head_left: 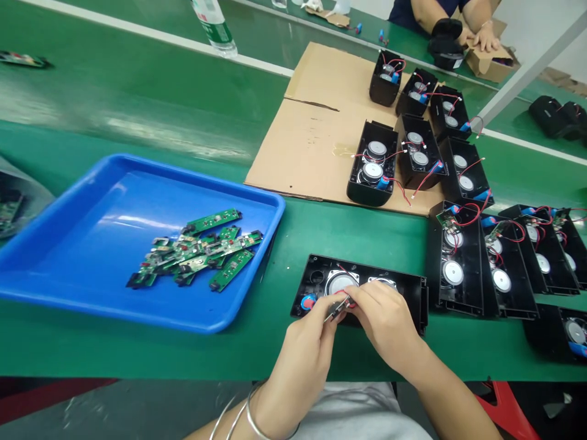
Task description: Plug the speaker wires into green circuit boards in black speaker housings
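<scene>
Here I see both hands meeting over the near edge of an open black speaker housing (362,292) lying on the green bench (137,110). My left hand (306,345) pinches a small circuit board (338,307) between thumb and fingers; my right hand (384,318) is closed on the same board's other end, with red wires (342,292) at the fingertips. A blue tray (68,244) of green circuit boards (197,250) sits to the left. More housings (481,269) stand to the right and on cardboard (312,128). No lettering is legible; the bottle (213,24) label is blurred.
</scene>
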Available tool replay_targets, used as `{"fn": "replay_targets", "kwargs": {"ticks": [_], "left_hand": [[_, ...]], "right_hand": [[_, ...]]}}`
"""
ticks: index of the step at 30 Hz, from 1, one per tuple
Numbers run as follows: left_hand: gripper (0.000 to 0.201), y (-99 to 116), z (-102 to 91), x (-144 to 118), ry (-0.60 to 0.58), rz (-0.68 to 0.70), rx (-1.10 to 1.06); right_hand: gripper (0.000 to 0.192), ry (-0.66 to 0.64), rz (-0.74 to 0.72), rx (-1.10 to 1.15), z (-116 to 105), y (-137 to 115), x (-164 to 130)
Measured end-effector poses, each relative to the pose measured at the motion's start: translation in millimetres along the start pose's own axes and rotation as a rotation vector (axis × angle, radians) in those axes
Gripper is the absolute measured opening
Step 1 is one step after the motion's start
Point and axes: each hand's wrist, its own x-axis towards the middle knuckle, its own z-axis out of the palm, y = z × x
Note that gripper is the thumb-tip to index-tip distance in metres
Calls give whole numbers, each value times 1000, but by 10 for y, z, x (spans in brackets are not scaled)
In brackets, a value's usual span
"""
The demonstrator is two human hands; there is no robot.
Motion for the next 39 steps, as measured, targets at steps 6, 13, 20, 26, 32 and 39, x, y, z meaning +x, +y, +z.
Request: {"fn": "replay_targets", "kwargs": {"ticks": [6, 13, 20, 26, 32, 39], "left_hand": [[16, 57, -167, -52, -60, -30, 127], [17, 93, -221, 22, -61, 71, 206], [23, 43, -64, 84, 122, 180, 254], [19, 1, 66, 87, 111, 88, 129], [19, -25, 75, 69, 102, 84, 168], [20, -30, 106, 37, 174, 365, 459]], "right_hand": [[13, -145, 335, 36, -38, 96, 52], [20, -33, 473, 223, 81, 158, -3], [14, 203, 82, 496, -106, 168, -302], [21, 160, 57, 228, 12, -10, -289], [33, 159, 55, 13, 85, -39, -211], [36, 111, 51, -55, 69, -44, -172]]}}
